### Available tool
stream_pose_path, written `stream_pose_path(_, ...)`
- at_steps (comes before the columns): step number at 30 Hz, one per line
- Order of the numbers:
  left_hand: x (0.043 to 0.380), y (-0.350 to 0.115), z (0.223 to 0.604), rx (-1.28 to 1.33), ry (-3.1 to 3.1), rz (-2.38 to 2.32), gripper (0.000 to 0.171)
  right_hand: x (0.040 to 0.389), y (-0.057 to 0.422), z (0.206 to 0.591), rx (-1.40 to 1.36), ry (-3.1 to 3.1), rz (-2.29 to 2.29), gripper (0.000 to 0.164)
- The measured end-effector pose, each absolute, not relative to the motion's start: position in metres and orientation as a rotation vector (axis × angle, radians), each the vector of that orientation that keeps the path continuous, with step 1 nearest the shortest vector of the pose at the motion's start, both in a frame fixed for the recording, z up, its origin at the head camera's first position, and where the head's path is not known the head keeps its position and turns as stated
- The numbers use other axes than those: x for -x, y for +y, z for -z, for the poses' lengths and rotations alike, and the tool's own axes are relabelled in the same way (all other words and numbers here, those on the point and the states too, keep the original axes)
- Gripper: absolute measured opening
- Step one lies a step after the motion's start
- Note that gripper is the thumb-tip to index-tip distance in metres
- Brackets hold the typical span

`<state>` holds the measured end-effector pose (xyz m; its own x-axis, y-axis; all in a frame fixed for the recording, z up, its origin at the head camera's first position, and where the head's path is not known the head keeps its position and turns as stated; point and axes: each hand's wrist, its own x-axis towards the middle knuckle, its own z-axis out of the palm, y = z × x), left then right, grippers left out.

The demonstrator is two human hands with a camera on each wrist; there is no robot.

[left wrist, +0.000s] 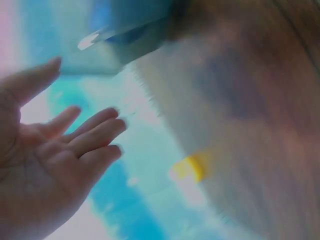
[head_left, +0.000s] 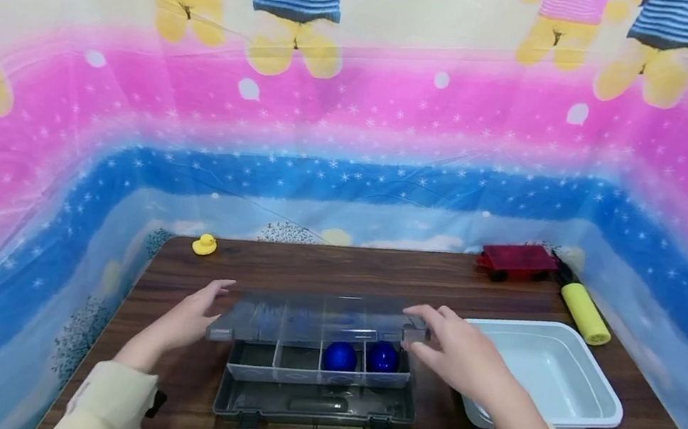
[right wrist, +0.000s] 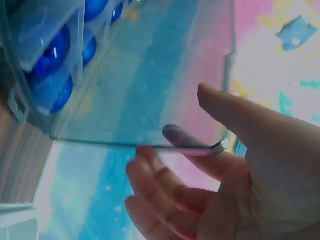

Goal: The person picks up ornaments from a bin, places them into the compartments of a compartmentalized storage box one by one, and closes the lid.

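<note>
A dark translucent plastic box (head_left: 313, 416) with front latches sits on the table. Above its divided tray (head_left: 253, 373) the see-through lid (head_left: 301, 320) stands raised and tilted. Two shiny blue balls, one (head_left: 340, 356) beside the other (head_left: 382, 357), lie in the right-hand compartments. My right hand (head_left: 456, 350) holds the lid at its right corner; in the right wrist view the thumb is on one side, a fingertip behind the clear plastic. My left hand (head_left: 185, 320) hovers by the lid's left end, fingers spread, holding nothing; the left wrist view shows it apart from the lid (left wrist: 145, 47).
A pale rectangular basin (head_left: 556, 376) stands right of the box, under the right forearm. Farther back are a red toy cart (head_left: 519, 259) and a yellow cylinder with a black end (head_left: 586, 314). A yellow rubber duck (head_left: 204, 244) sits at the far left table edge. A printed curtain surrounds the table.
</note>
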<state>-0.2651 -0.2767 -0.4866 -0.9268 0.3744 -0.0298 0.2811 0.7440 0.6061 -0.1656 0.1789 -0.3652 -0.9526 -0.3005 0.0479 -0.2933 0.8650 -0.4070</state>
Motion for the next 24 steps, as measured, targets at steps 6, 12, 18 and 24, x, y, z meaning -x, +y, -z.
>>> stream_pose_path(6, 0.152, -0.247, 0.388, -0.642, 2.841, -0.960, 0.079, 0.137, 0.178, 0.387, 0.645, 3.226, 0.458, 0.042)
stream_pose_path(12, 0.108, -0.227, 0.405, -0.896, 3.005, -0.873, 0.057, 0.120, 0.179, 0.418, 0.929, 3.312, 0.396, 0.043)
stream_pose_path(18, 0.093, -0.215, 0.438, -1.192, 3.202, -0.654, 0.039, 0.111, 0.175, 0.447, 1.157, 3.301, 0.367, 0.047)
stream_pose_path(24, 0.084, -0.207, 0.462, -1.210, 3.326, -0.451, 0.044, 0.108, 0.170, 0.462, 1.199, 3.314, 0.293, 0.041)
